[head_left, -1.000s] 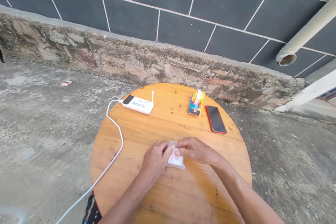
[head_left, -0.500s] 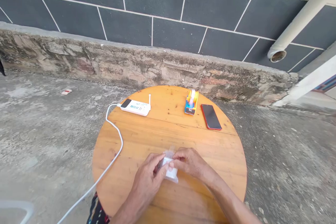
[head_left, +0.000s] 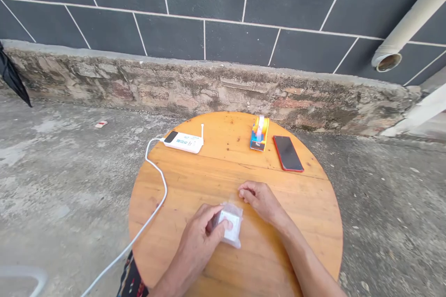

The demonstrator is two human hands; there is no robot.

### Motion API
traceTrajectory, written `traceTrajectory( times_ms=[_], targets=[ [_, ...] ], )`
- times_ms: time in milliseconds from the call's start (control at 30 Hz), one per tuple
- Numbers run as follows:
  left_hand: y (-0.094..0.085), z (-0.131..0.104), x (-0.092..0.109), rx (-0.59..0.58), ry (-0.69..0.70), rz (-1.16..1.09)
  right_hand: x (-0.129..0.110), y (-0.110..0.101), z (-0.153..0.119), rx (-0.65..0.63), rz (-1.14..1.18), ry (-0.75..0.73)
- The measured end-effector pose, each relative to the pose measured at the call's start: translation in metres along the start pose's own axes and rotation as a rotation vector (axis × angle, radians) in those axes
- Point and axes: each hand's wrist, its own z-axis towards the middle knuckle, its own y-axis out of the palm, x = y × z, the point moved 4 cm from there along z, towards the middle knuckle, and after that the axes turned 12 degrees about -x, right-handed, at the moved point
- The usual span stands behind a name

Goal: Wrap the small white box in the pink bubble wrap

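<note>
My left hand (head_left: pixel 204 234) grips a small white box in clear plastic wrap (head_left: pixel 232 225) by its left side, the thumb lying across its top. Loose wrap sticks out past the box's upper and lower ends. Just up and to the right, apart from the box, is my right hand (head_left: pixel 258 199), its fingers curled and pressed together. Whatever may be pinched in its fingertips is too small to make out. Both hands are over the front half of a round wooden table (head_left: pixel 163 236).
A yellow and blue tape dispenser (head_left: pixel 259 134) stands at the table's back, beside a phone with a red edge (head_left: pixel 288 153). At back left lies a white power bank (head_left: pixel 184 142) with a white cable (head_left: pixel 153 213) running off the front left. A stone-based wall (head_left: pixel 195 86) rises behind.
My right hand has let go of the wrapped box and moved up and right, away from it. My left hand still holds the box. The view has shifted slightly.
</note>
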Motion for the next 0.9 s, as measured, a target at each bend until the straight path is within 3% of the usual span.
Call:
traceTrajectory(
  times_ms=[267,500,633,767,900],
  targets=[
    [-0.002,0.006,0.004,-0.051,-0.082,-0.071,-0.008,0.006,-0.005,0.14,-0.329,-0.207],
    [-0.005,0.007,0.007,-0.061,-0.072,-0.04,-0.032,0.005,0.0,-0.072,-0.483,-0.282],
    [-0.003,0.007,0.005,-0.068,-0.066,-0.026,-0.037,0.006,-0.001,-0.08,-0.53,-0.258],
    [-0.002,0.005,0.006,-0.066,-0.06,-0.014,-0.038,0.007,-0.002,-0.068,-0.464,-0.263],
    [-0.002,0.005,0.007,-0.076,-0.079,-0.027,-0.039,0.003,-0.005,-0.131,-0.169,-0.245]
  ],
)
